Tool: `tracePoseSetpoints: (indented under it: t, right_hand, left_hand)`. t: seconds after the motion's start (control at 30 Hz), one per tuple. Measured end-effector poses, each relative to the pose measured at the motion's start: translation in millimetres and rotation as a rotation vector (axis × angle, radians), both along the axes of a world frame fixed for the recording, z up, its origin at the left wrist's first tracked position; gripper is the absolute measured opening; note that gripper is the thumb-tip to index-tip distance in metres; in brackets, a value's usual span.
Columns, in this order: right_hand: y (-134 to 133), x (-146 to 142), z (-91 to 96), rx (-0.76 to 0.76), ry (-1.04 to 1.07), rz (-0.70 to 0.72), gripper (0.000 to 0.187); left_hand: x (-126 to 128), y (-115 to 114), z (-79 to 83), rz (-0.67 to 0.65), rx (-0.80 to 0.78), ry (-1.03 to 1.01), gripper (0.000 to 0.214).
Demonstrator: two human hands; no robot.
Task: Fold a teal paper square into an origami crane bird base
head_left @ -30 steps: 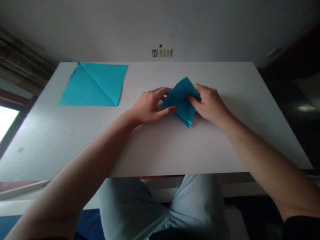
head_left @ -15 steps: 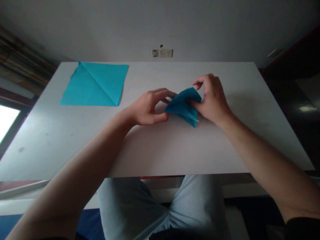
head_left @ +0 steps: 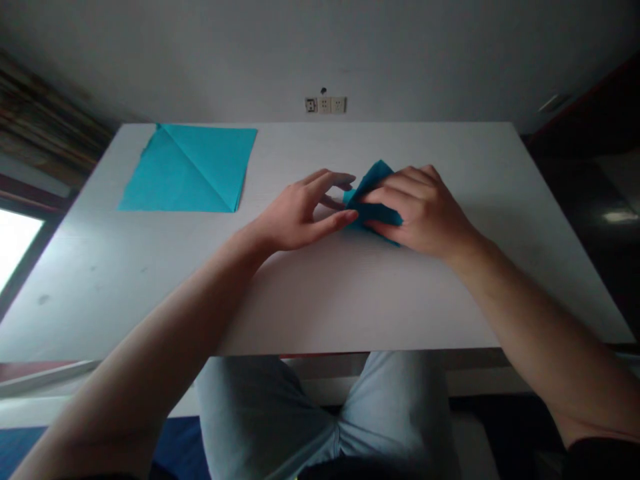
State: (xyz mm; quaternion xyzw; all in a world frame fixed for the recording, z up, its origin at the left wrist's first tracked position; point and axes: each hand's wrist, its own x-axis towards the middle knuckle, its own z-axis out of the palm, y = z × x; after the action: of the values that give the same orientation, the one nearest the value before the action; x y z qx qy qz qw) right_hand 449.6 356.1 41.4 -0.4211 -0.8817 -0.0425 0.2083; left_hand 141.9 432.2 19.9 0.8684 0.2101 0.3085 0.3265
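A small folded piece of blue paper [head_left: 383,214] stands partly opened on the white table, its upper flap raised and its layers spread. My right hand [head_left: 420,207] grips it from the right, with bent fingers reaching into the fold and the thumb low against the near layer. That hand covers much of the paper. At the paper's left end is my left hand [head_left: 305,210], fingers and thumb apart around the corner. Its thumb tip meets or nearly meets the paper's edge; I cannot tell whether it presses there.
A larger blue paper sheet [head_left: 200,167] with a diagonal crease lies at the table's far left. The white table [head_left: 320,300] runs back to a grey wall with sockets [head_left: 325,105]. My legs [head_left: 320,407] are below its near edge.
My right hand has moved its fingers down into the fold, and the flap now stands higher. The left thumb has slid slightly right and up along the paper's end.
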Motion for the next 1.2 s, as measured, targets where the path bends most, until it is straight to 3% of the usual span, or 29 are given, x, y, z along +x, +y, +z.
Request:
tracePoseSetpoints:
  t: [0.17, 0.33, 0.5, 0.73, 0.87, 1.07, 1.2]
  right_hand:
    - [4.5, 4.6, -9.9, -0.164, -0.006, 0.109, 0.039]
    - [10.1, 5.6, -12.5, -0.295, 0.077, 0.158, 0.036]
    - [6.5, 4.3, -12.3, -0.292, 0.087, 0.127, 0.060]
    - [7.4, 4.2, -22.9, -0.259, 0.033, 0.114, 0.074]
    - [10.6, 7.4, -23.9, -0.239, 0.051, 0.156, 0.063]
    - [14.1, 12.7, -19.5, -0.292, 0.081, 0.223, 0.040]
    - [14.7, 14.5, -14.8, -0.302, 0.108, 0.232, 0.032]
  left_hand:
    - [1.2, 2.7, -0.3, 0.031, -0.044, -0.033, 0.074]
    - [0.6, 6.1, -5.6, 0.013, -0.033, -0.025, 0.083]
    - [3.9, 4.5, -11.0, -0.021, 0.094, -0.032, 0.092]
    - [6.0, -6.4, -7.9, 0.163, 0.331, 0.049, 0.085]
    - [-0.2, -2.6, -3.0, 0.125, 0.474, 0.118, 0.071]
    - [-8.3, 6.6, -1.4, 0.181, 0.524, 0.194, 0.066]
    - [-7.6, 7.9, -0.2, 0.200, 0.544, 0.209, 0.041]
